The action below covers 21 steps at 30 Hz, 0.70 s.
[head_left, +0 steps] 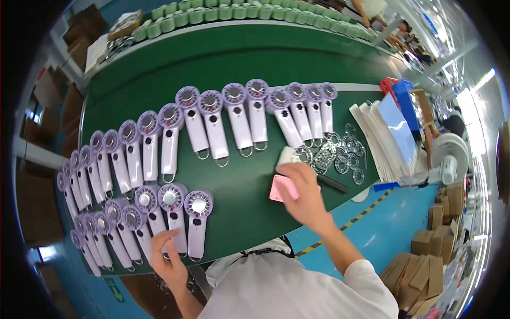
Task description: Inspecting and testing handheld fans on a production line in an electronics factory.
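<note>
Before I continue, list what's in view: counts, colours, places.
Long flat worktable: one, green, centre
Round-headed plastic handheld fans: over twenty, lilac, two rows on worktable
Flat metal rings: many, silver, worktable's right
Rectangular block: one, pink, right of centre
Slim bar: one, black, beside rings
Layered strips: several, white, worktable's right end
Rounded pieces: many, pale green, far side
Round-caged fan: one, white, far right
Cardboard boxes: many, brown, both sides
Bare hands: two, left hand by lower handheld fans, right hand over block
</note>
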Available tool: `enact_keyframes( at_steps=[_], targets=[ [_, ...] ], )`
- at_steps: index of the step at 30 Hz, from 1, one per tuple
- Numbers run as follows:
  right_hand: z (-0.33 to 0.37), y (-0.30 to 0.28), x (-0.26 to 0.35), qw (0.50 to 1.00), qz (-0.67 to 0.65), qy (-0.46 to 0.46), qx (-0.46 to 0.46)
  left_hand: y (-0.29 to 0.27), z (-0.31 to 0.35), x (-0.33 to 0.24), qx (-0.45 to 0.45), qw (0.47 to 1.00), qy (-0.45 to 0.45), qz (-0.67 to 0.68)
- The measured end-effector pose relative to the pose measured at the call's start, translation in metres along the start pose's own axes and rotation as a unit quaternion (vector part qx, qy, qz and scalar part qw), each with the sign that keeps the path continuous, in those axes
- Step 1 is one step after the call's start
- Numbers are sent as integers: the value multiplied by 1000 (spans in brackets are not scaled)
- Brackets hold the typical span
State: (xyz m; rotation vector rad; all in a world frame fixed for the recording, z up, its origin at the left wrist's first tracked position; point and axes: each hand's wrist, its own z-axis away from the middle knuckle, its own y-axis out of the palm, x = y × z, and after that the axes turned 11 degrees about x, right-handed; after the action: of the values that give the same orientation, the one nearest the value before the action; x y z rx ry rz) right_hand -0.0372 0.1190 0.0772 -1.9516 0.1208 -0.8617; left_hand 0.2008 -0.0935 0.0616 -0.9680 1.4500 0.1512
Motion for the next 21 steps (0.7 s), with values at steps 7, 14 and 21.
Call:
enact_keyframes(
  at_steps=[7, 14, 21],
  targets=[
    [-22, -52, -158, 977, 82, 159, -119, 70, -25, -43, 157, 979, 110, 67],
    [-55, -37, -210, 979, 133, 134, -82, 202, -142, -73, 164, 952, 248, -76],
    [-60, -37, -229, 980, 127, 149, -47, 260, -200, -50, 121, 905, 264, -312]
  ],
)
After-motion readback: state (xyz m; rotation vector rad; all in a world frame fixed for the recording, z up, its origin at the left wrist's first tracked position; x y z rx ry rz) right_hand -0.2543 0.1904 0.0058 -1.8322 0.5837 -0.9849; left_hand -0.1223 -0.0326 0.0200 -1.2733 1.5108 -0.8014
